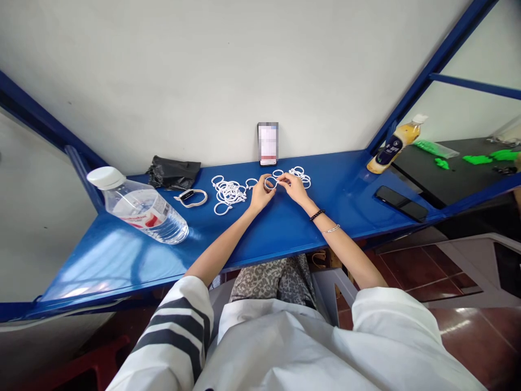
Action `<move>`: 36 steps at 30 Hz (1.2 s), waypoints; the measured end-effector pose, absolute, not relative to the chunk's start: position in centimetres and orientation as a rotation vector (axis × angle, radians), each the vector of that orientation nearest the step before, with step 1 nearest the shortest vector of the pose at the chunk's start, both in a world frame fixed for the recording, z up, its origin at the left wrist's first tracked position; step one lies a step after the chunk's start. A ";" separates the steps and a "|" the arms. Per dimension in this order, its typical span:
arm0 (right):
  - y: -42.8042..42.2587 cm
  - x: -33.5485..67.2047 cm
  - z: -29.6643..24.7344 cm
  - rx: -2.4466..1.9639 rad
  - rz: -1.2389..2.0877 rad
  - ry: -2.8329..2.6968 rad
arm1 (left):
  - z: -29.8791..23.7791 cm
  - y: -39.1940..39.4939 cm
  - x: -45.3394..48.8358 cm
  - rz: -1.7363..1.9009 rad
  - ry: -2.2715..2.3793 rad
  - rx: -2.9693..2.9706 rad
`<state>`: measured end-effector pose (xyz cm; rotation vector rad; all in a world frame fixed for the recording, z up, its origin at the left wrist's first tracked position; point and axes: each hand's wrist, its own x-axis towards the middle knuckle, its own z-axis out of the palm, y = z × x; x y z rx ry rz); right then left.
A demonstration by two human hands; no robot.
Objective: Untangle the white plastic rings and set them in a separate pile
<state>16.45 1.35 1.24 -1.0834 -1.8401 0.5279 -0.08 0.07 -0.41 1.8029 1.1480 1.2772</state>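
Both my hands meet over the middle of the blue table [285, 228] and pinch one white plastic ring [271, 183] between them. My left hand [261, 194] grips its left side, my right hand [293, 188] its right side. A heap of several white rings [228, 193] lies just left of my left hand. A smaller cluster of white rings [300, 175] lies behind my right hand. A single loose ring [251, 183] sits between the heap and my hands.
A clear water bottle [138, 206] lies on the table's left. Also on the table are a white smartwatch [191, 197], a black bag [173, 172], a phone [267, 144] leaning on the wall, a yellow drink bottle [394, 144] and a dark phone [401, 203].
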 end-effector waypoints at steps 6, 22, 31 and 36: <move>1.3 16.5 1.3 -1.067 0.491 -1.860 | -0.6 0.1 -0.1 1.311 1.168 1.827; 1.3 16.6 1.4 -1.061 0.497 -1.882 | -0.3 -0.2 0.0 1.298 1.297 1.842; 1.2 16.7 1.4 -1.065 0.470 -1.894 | 0.1 -0.5 0.1 1.274 1.355 1.831; 1.4 16.7 0.9 -1.064 0.611 -1.825 | 0.4 -0.6 0.0 1.258 1.387 1.801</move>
